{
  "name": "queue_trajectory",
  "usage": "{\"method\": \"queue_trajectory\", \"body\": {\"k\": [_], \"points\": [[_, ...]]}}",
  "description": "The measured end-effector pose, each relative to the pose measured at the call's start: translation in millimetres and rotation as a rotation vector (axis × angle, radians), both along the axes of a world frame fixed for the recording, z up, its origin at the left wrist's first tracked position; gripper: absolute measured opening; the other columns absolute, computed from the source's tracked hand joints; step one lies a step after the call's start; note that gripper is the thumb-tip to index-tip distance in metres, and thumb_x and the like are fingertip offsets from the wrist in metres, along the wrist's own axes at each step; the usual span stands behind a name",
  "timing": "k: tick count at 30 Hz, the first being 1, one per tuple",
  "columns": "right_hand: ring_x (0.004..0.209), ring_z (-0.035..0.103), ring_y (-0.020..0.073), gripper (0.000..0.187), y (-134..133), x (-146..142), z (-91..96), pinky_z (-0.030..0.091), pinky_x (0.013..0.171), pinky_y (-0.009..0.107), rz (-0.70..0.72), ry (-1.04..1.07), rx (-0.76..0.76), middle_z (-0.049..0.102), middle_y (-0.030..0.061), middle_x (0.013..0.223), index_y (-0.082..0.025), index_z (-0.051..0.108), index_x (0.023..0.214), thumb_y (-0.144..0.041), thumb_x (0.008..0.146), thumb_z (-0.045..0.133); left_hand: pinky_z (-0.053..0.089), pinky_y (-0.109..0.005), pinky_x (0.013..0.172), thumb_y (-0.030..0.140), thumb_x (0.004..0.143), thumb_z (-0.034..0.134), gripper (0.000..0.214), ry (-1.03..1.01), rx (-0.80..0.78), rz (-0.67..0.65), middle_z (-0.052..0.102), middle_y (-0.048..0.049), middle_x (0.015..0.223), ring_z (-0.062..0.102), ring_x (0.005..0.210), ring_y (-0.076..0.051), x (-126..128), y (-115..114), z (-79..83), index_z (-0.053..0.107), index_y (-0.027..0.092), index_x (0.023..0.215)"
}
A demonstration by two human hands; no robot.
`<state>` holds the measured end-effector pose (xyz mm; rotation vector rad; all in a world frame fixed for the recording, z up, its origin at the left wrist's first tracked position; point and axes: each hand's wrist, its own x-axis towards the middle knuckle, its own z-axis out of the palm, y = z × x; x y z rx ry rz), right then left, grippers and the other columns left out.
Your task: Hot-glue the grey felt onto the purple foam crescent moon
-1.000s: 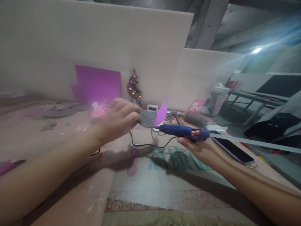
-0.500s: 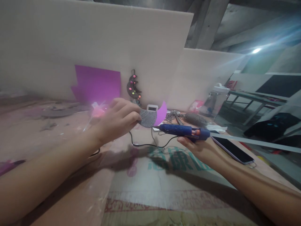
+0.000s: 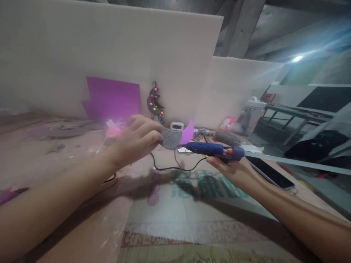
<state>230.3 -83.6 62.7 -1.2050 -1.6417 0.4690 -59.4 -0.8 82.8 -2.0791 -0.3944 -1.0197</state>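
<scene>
My left hand (image 3: 137, 140) is closed on a crescent-shaped piece (image 3: 175, 137), held above the table; its near part is wound in grey cord and its far tip is bare purple foam. My right hand (image 3: 229, 168) grips a blue hot glue gun (image 3: 215, 149) that lies level, its nozzle pointing left and almost touching the lower edge of the crescent. A pale glue stick (image 3: 296, 165) runs out of the gun's back toward the right. The gun's black cable (image 3: 171, 167) loops on the table under the crescent.
White boards (image 3: 109, 54) stand behind the cardboard-covered table (image 3: 175, 212). A purple foam sheet (image 3: 112, 96) and a finished dark crescent with coloured beads (image 3: 155, 100) lean against them. A phone (image 3: 270, 173) lies to the right, with a clear jar (image 3: 251, 117), a small white device (image 3: 177, 126) and pink scraps (image 3: 113, 129) farther back.
Hardly anything differs: both hands keep their hold, and the view shifts slightly, so everything sits a little left. The glue gun's nozzle stays at the crescent's edge.
</scene>
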Motion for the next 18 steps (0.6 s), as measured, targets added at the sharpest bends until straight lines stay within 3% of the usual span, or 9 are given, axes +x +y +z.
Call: {"method": "queue_trajectory", "body": {"k": [10, 18], "points": [[0.090, 0.067, 0.0303, 0.039, 3.4, 4.8, 0.0, 0.054, 0.083, 0.048, -0.105, -0.210, 0.024, 0.072, 0.0083, 0.095, -0.021, 0.066, 0.097, -0.053, 0.074, 0.067, 0.042, -0.035, 0.077, 0.014, 0.083, 0.060, 0.011, 0.001, 0.067, -0.057, 0.068, 0.0004, 0.088, 0.058, 0.083, -0.017, 0.4, 0.5, 0.8, 0.056, 0.024, 0.079], [0.079, 0.067, 0.0267, 0.034, 3.1, 2.2, 6.8, 0.054, 0.073, 0.041, -0.138, -0.261, 0.069, 0.070, 0.0072, 0.083, -0.019, 0.063, 0.086, -0.052, 0.075, 0.064, 0.042, -0.034, 0.076, 0.013, 0.083, 0.061, 0.013, 0.002, 0.078, -0.076, 0.067, 0.0011, 0.086, 0.057, 0.080, -0.016, 2.6, -1.4, 3.0, 0.055, 0.023, 0.078]]}}
